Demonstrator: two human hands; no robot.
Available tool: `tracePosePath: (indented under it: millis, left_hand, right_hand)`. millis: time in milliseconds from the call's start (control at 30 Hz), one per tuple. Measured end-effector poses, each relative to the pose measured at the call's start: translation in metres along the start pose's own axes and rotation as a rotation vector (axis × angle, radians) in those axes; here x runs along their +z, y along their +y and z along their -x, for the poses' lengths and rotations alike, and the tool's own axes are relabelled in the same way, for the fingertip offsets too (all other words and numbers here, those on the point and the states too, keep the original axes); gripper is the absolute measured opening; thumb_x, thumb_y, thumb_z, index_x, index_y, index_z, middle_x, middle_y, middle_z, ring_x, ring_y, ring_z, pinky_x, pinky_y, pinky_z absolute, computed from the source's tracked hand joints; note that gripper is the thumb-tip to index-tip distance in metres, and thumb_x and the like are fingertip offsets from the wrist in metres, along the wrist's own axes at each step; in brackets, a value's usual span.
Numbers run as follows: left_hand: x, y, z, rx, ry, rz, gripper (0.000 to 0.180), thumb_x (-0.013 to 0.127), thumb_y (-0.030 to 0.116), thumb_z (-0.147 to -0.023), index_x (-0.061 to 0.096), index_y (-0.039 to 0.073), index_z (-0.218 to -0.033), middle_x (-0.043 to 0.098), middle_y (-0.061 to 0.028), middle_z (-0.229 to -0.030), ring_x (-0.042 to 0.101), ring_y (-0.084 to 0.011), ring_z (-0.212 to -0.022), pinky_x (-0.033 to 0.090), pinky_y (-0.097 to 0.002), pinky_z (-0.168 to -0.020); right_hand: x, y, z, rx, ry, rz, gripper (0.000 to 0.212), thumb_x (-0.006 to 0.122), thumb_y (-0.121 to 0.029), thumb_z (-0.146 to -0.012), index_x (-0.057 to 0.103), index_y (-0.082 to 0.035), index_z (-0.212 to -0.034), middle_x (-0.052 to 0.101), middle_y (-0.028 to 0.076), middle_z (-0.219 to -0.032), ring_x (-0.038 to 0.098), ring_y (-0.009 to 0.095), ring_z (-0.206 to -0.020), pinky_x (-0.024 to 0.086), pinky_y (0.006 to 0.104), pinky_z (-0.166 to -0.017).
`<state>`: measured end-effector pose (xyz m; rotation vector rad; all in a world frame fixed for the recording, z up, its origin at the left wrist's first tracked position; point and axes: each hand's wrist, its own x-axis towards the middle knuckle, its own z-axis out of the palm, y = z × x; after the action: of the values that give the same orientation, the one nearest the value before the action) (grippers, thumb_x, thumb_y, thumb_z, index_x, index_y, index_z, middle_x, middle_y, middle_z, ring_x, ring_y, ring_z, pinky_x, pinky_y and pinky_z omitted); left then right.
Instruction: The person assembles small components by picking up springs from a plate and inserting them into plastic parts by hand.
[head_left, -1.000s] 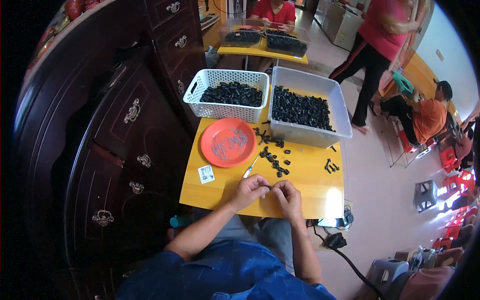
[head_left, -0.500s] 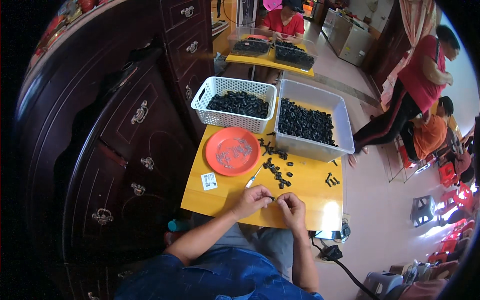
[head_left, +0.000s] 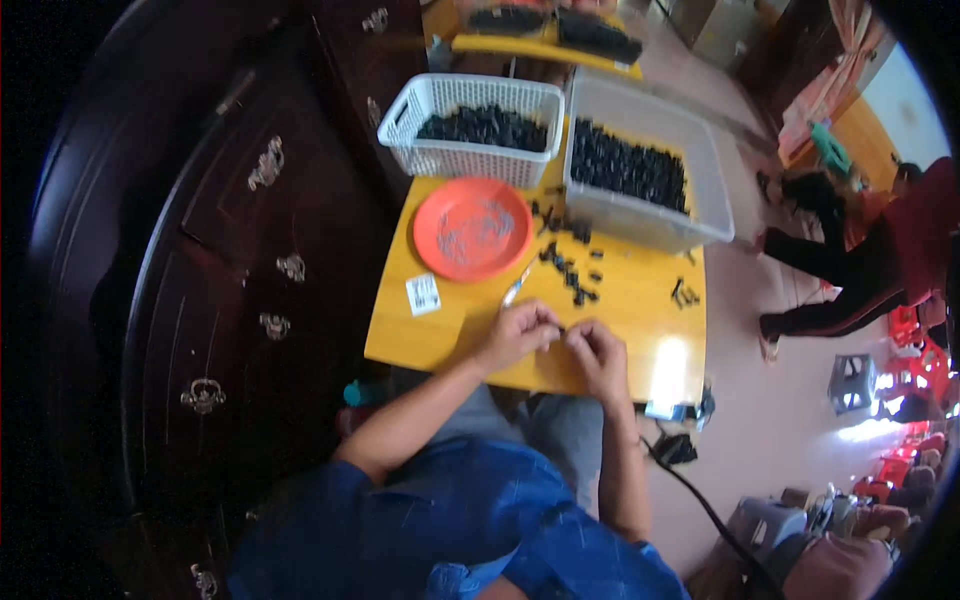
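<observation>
Over the front of the yellow table [head_left: 460, 350], my two hands meet at the fingertips. My left hand [head_left: 523, 332] is closed in a pinch on a small black part [head_left: 562, 332]. Close against its other side, my right hand [head_left: 600, 358] has thumb and fingers pressed together; what they hold is too small to make out. Beyond my left hand lies a slim white and blue pen-like tool [head_left: 512, 292]. A red plate [head_left: 428, 230] carries many tiny shiny pieces. Loose black parts [head_left: 570, 272] are scattered past my fingers, with several more [head_left: 685, 293] at the right.
A white perforated basket [head_left: 450, 165] and a clear plastic bin [head_left: 650, 232] stand at the back, both holding black parts. A white printed card [head_left: 423, 294] lies on the left. Dark wooden cabinets [head_left: 250, 250] flank the table. On the right, a person [head_left: 850, 260] is on the floor side.
The whole view has tipped, so the table and containers sit higher in the picture. My hands stay together at the black part. The walking person has moved to the right and nearer.
</observation>
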<state>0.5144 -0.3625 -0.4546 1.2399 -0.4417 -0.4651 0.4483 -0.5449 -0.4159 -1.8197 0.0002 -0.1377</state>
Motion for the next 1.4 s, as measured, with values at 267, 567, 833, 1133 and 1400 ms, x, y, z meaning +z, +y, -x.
tracePosePath:
  millis: [267,567,833,1133,1400]
  left_hand:
    - [0.001,0.011,-0.001,0.0,0.029,0.015,0.009,0.062,0.0,-0.094,0.06,0.002,-0.103,0.063,0.0001,-0.086,0.061,-0.0065,-0.072,0.052,-0.0224,-0.068]
    - [-0.001,0.011,-0.001,-0.012,0.019,0.061,0.01,0.063,0.001,-0.094,0.06,0.001,-0.103,0.062,-0.0004,-0.088,0.061,-0.0062,-0.072,0.052,-0.0217,-0.066]
    - [0.002,0.006,-0.001,0.042,0.043,-0.055,0.011,0.064,0.0,-0.091,0.06,0.003,-0.101,0.062,0.002,-0.088,0.06,-0.0045,-0.074,0.05,-0.0198,-0.065]
    - [0.009,0.004,-0.001,0.082,0.09,0.049,0.015,0.062,-0.003,-0.09,0.06,0.003,-0.104,0.063,0.0003,-0.094,0.058,-0.0068,-0.078,0.048,-0.0192,-0.075]
    - [0.007,0.016,0.002,0.125,0.027,-0.427,0.018,0.065,-0.002,-0.09,0.064,0.002,-0.108,0.065,-0.0026,-0.095,0.063,-0.0065,-0.084,0.053,-0.0224,-0.077]
  right_hand:
    - [0.004,0.005,-0.001,0.097,0.024,-0.311,0.004,0.065,-0.005,-0.095,0.063,-0.002,-0.096,0.061,-0.003,-0.085,0.055,0.005,-0.079,0.046,0.0206,-0.073]
    - [0.004,0.001,-0.007,0.105,0.044,-0.339,0.006,0.067,-0.007,-0.095,0.064,-0.004,-0.099,0.064,-0.002,-0.087,0.056,0.005,-0.078,0.046,0.02,-0.07]
    - [0.006,0.004,-0.004,0.095,0.042,-0.279,0.006,0.067,-0.006,-0.095,0.063,-0.002,-0.097,0.062,-0.005,-0.086,0.054,0.003,-0.078,0.045,0.0192,-0.071]
    - [0.003,0.001,0.0,0.068,0.088,-0.206,0.004,0.065,-0.006,-0.096,0.063,-0.002,-0.097,0.06,-0.005,-0.084,0.054,0.003,-0.077,0.046,0.0199,-0.071]
    - [-0.005,-0.002,0.001,0.098,0.069,-0.227,0.005,0.063,-0.005,-0.097,0.063,-0.002,-0.101,0.063,-0.002,-0.09,0.057,0.005,-0.082,0.047,0.0204,-0.075]
